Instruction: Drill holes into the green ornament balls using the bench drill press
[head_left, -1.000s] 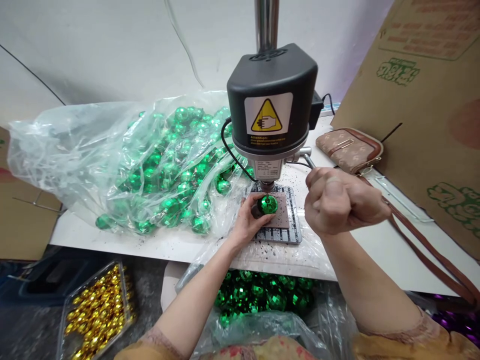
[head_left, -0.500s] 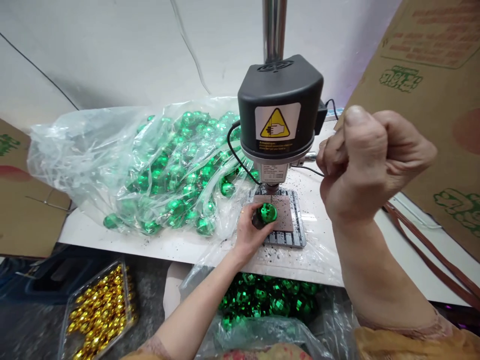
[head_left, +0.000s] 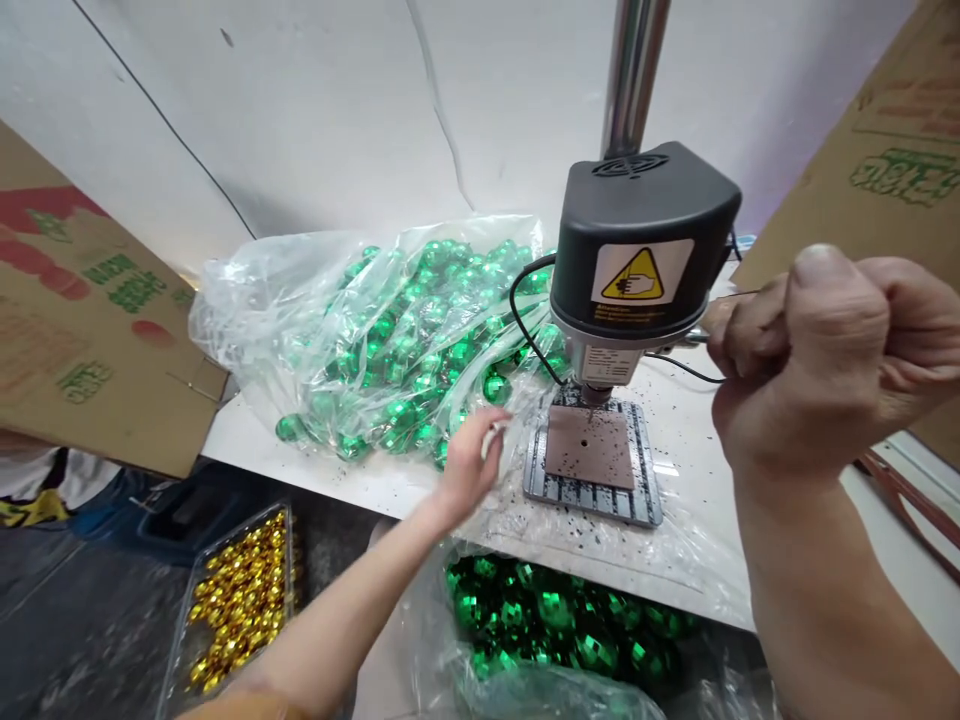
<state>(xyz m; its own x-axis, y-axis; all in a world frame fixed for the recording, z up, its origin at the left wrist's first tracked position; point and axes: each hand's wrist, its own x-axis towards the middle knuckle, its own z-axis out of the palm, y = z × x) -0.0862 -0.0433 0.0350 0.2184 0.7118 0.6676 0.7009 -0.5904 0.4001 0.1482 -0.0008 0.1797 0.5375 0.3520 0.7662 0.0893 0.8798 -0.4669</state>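
head view: right hand (head_left: 825, 350) fisted on level lever (head_left: 696, 337) pointing at drill (head_left: 645, 250); left hand (head_left: 466, 462) open by bag (head_left: 360, 320).

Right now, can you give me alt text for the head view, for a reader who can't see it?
The right hand grips the lever of a small black drill press, while the left hand reaches to a clear bag of green balls on the white table.

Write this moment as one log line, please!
left hand: at bag of green balls | right hand: fist on lever | drill plate: bare
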